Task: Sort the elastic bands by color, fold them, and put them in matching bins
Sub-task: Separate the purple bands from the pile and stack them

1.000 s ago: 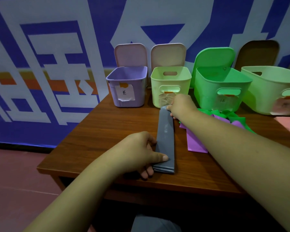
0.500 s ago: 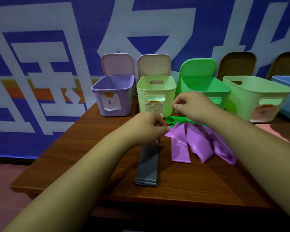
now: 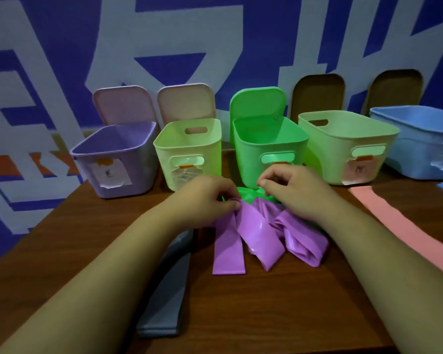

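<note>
Table [image 3: 292, 307] — left hand [image 3: 202, 198] pinches purple bands [image 3: 261, 233], right hand [image 3: 292, 190] beside.

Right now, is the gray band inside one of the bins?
No, the gray band lies out on the table, near its front edge.

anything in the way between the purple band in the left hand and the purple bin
Nothing visible blocks it. The purple bin has its lid tipped back, and bare table lies before it. Only the pale green bin beside it stands near the path from the purple band.
</note>
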The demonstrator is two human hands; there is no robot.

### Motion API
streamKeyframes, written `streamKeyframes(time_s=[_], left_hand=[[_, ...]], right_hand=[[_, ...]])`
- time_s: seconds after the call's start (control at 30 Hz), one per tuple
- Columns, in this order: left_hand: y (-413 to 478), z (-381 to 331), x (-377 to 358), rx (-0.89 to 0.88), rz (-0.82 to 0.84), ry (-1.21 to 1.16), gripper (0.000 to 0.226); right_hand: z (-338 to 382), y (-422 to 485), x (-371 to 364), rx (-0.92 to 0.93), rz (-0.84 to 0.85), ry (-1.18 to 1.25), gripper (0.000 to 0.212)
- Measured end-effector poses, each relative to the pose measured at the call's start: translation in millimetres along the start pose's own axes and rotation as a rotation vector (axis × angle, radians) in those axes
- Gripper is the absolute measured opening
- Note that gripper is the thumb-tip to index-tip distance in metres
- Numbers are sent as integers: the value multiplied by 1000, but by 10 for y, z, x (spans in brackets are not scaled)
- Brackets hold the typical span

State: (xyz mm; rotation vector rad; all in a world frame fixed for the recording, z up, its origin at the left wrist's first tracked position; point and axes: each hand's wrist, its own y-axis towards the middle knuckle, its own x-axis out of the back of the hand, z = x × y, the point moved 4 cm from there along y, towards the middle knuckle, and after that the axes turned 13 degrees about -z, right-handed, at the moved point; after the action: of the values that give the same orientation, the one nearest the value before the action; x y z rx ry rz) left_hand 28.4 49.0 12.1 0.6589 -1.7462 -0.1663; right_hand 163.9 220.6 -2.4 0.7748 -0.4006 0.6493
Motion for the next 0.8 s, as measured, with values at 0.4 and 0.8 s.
streamKeyframes(time_s=[0.4, 0.8], left_hand=[[-126, 90, 108, 179, -194, -390, 9], [-181, -9, 104, 33, -262, -372, 13]], right_hand=[[239, -178, -57, 86, 194, 9, 14], [297, -258, -94, 29, 258, 74, 26]])
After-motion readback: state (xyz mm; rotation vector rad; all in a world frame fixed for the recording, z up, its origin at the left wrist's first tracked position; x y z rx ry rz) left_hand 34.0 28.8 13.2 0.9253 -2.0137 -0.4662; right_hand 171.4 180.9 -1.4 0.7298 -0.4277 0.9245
